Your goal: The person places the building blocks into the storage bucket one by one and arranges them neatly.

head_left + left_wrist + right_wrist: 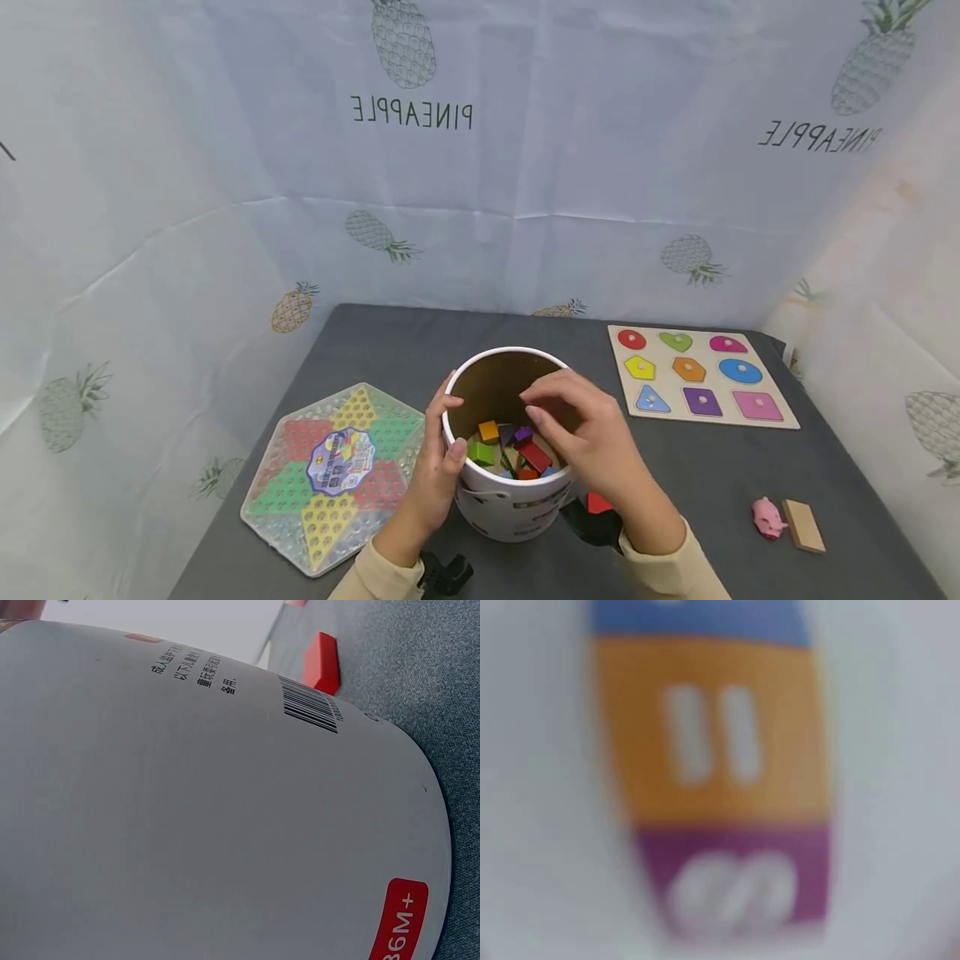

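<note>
A white bucket (510, 508) with printed sides stands on the table, its mouth tilted toward me. Inside lie several coloured blocks, among them a green block (481, 453), an orange block (489, 432) and a dark red block (536, 457). My left hand (435, 467) grips the bucket's left rim. Over the opening hovers my right hand (588, 425), fingers loosely bent and thumb near the index fingertip, with nothing visible between them. A red block (322, 664) lies on the table beside the bucket. Only the bucket's wall (547, 787) and its blurred print fill the right wrist view.
At the left lies a hexagonal Chinese checkers board (337, 533). A wooden shape puzzle (712, 421) is at the back right. Toward the right front are a pink pig figure (768, 518) and a plain wooden block (804, 526). White pineapple-print curtains (525, 167) surround the dark table (697, 467).
</note>
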Tool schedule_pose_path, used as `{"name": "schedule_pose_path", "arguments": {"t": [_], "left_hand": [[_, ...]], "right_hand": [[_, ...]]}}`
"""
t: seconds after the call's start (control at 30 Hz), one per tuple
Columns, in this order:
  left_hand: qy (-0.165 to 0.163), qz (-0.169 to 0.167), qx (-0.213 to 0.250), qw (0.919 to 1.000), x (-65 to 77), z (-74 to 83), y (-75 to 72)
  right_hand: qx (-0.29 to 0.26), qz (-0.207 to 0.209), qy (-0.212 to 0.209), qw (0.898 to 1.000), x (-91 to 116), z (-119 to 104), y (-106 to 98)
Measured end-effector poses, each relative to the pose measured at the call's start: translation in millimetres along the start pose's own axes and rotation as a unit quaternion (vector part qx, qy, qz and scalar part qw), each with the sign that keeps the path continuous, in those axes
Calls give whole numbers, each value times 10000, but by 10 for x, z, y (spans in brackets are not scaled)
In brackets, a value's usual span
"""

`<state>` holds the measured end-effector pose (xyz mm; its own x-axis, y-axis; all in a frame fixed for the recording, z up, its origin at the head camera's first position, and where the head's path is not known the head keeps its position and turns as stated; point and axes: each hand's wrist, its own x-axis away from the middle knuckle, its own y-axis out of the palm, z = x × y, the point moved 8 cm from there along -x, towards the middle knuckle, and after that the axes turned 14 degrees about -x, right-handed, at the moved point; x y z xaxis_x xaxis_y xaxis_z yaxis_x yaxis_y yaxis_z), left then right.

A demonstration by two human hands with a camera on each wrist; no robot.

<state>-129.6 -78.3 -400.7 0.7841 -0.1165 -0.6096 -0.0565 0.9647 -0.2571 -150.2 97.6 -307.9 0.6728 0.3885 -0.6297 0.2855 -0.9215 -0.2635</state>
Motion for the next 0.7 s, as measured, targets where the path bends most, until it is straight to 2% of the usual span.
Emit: {"name": "schedule_pose_path", "arguments": {"t": [0.07,0.13,0.2,0.27,0.33,0.4,0.43,0.5,0.57,0.63,0.7], "left_hand": [[33,30,-16,10000,-5,0,-12],[75,59,-34,9999,-13,2,-24],[85,90,-42,9999,-16,0,-37],[99,96,-45,9999,-16,-1,-45],[81,80,-49,9999,-10,-6,-48],[65,61,-74,9999,-7,-3,-51],[50,53,-88,9999,-7,-3,-53],[10,35,-113,9999,-9,-6,-54],[-8,29,-112,9999,-13,-9,-54],[-19,21,-94,10000,-18,-15,-54],[0,42,-98,9999,-19,-18,-55]], "right_hand": [[-795,679,-313,9940,96,5,-201],[-1386,1421,-306,9796,230,108,-421],[-1436,2091,182,9671,396,325,-606],[-1079,2430,1170,9569,582,632,-719],[-313,2122,2314,9489,788,962,-733],[385,1387,3185,9369,997,1260,-676],[680,973,3467,9304,1099,1390,-633],[1147,243,3748,9197,1279,1586,-542],[1445,-198,3859,9110,1404,1701,-476],[1692,-442,3860,9058,1469,1758,-434],[1770,-505,3869,9036,1491,1766,-417]]}}
